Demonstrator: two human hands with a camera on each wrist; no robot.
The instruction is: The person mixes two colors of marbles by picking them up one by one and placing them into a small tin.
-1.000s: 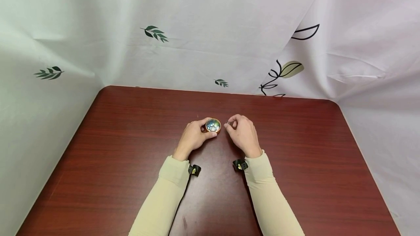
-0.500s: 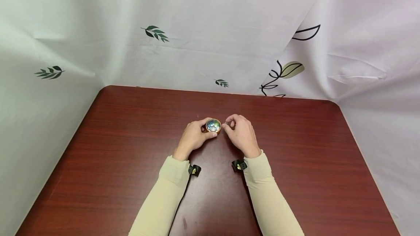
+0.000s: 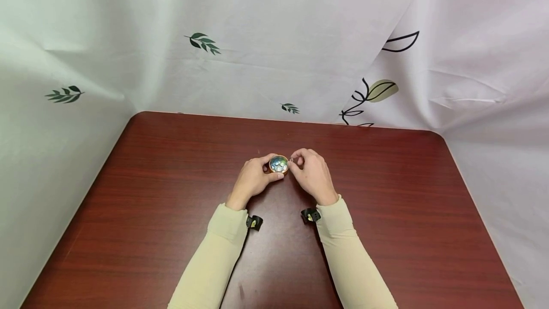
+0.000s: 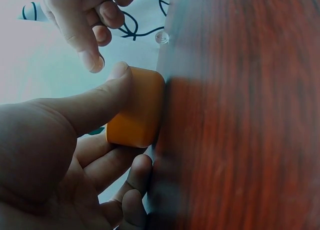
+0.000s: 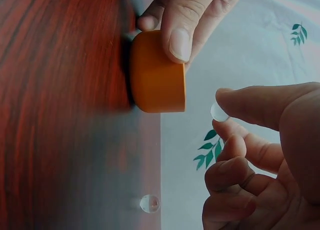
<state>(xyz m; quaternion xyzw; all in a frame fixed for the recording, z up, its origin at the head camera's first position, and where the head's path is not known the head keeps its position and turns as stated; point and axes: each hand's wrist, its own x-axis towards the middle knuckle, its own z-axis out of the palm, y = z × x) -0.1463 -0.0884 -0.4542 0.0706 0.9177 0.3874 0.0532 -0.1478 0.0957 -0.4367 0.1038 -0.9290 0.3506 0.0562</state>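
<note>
A small orange cup (image 3: 279,164) stands on the table, and shiny, clear rounded pieces with blue and green glints fill its mouth in the head view. My left hand (image 3: 250,179) grips its side, thumb in front and fingers behind. Just right of the cup, my right hand (image 3: 314,175) pinches a clear marble (image 5: 218,112) between thumb and index finger. In the right wrist view that marble is a little beyond the cup's rim, apart from it. The other right fingers curl inward. A second clear marble (image 5: 150,204) lies on the table near the cup.
The dark red wooden table (image 3: 171,180) has rounded far corners. White cloth (image 3: 257,51) with printed leaves hangs behind it and along both sides. Each wrist wears a small black camera strap (image 3: 254,222).
My right hand has moved slightly left with the pinched marble, up close to the cup's rim. My left hand and the cup have stayed in place.
</note>
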